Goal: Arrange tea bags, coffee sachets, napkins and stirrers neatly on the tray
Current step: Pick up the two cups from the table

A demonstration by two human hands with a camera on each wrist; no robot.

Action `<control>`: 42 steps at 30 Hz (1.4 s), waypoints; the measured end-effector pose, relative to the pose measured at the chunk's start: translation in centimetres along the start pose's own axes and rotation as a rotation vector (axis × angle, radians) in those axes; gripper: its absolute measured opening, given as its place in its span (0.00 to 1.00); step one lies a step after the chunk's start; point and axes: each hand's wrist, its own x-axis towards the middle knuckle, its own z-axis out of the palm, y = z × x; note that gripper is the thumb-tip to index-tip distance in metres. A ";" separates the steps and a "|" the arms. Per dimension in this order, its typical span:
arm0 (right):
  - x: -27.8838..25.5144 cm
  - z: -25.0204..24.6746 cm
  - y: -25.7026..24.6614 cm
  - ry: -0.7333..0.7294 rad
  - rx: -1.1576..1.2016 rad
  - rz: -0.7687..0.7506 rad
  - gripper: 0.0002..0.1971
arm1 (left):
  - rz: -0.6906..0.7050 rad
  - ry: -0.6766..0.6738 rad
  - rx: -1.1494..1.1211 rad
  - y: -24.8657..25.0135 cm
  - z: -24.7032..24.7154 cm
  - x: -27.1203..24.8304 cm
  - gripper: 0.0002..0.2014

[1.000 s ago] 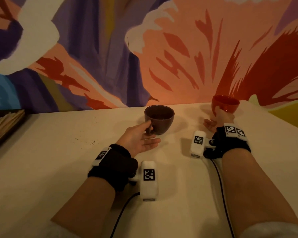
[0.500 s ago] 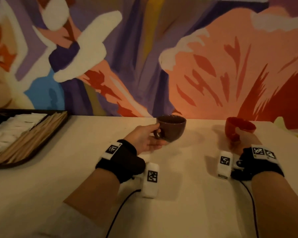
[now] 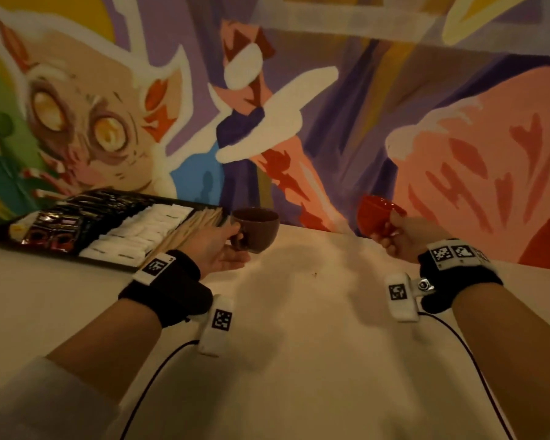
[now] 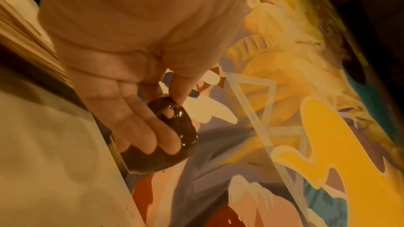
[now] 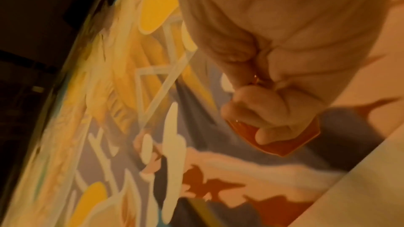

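**Cups aloft beside a filled tray**

Tray [image 3: 0,236] far left, already holding napkins [image 3: 140,230], dark sachets [image 3: 86,208], stirrers [image 3: 191,228]. Brown cup [image 3: 256,228] pinched at handle by left hand [image 3: 218,249]; red cup [image 3: 378,214] wrapped by right hand [image 3: 404,238]. Probably glazed, slippery, breakable: best gripped at handles.

Prob. a café or lounge: bright cartoon mural [image 3: 299,106] across the wall, pale counter [image 3: 299,360] w/ a stocked tea/coffee tray [image 3: 0,238] & cups
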 end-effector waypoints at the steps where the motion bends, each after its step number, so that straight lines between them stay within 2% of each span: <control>1: 0.0 2.0 -0.1 -0.031 -0.024 0.016 0.19 | -0.008 0.007 0.001 -0.2 -0.8 -0.2 0.14; 5: 0.0 9.8 0.3 -0.144 -0.121 0.067 0.19 | -0.043 0.013 -0.009 -1.0 -3.7 -0.7 0.14; 9: 0.3 16.0 1.2 -0.175 -0.182 0.088 0.16 | -0.074 0.038 -0.032 -1.4 -5.8 -0.5 0.13; 17: 1.1 23.4 2.7 -0.162 -0.218 0.109 0.18 | -0.110 0.012 0.071 -2.0 -7.1 0.8 0.12; 23: 2.5 24.9 3.9 -0.134 -0.229 0.143 0.16 | -0.168 -0.036 0.204 -1.5 -7.4 1.4 0.13; 29: 3.3 24.9 3.2 -0.149 -0.533 0.095 0.15 | -0.203 -0.103 0.284 -1.3 -8.4 1.7 0.13; 39: 4.3 25.6 2.9 -0.278 -0.531 0.130 0.11 | -0.225 -0.195 0.363 -1.0 -9.4 1.9 0.12; 42: 4.3 26.0 2.8 -0.265 -0.563 0.124 0.10 | -0.235 -0.212 0.383 -0.9 -9.3 1.9 0.12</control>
